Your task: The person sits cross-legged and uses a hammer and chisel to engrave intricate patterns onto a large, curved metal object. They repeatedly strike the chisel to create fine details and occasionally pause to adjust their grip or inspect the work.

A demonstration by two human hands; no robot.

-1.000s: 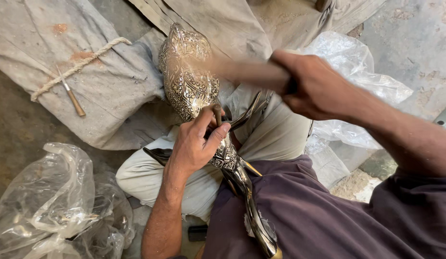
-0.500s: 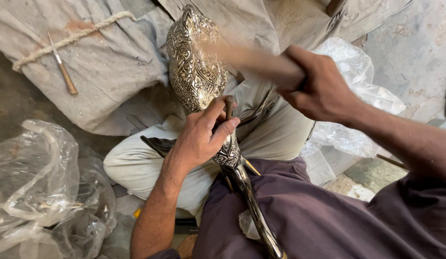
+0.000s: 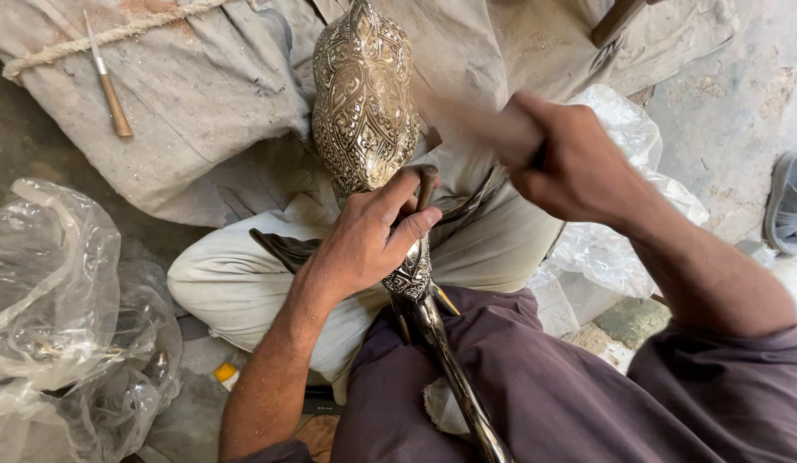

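An engraved metal vessel [image 3: 364, 103] with a bulbous body and a long thin neck lies across my lap, neck toward me. My left hand [image 3: 364, 240] grips a short chisel-like punch [image 3: 426, 184] pressed against the vessel just below the bulb. My right hand [image 3: 579, 167] is raised above it, closed on a wooden hammer handle [image 3: 476, 120] that is blurred with motion. The hammer's head cannot be made out.
A grey cloth sack [image 3: 193, 94] with a rope [image 3: 98, 39] and a wooden-handled tool [image 3: 107, 81] lies at the upper left. Crumpled clear plastic [image 3: 64, 317] sits at the left, more plastic [image 3: 621, 240] at the right. A sandal [image 3: 789, 206] rests at the right edge.
The view has shifted so the vessel sits higher in frame. My right hand with the hammer handle keeps swinging over the punch; my left hand stays on the punch.
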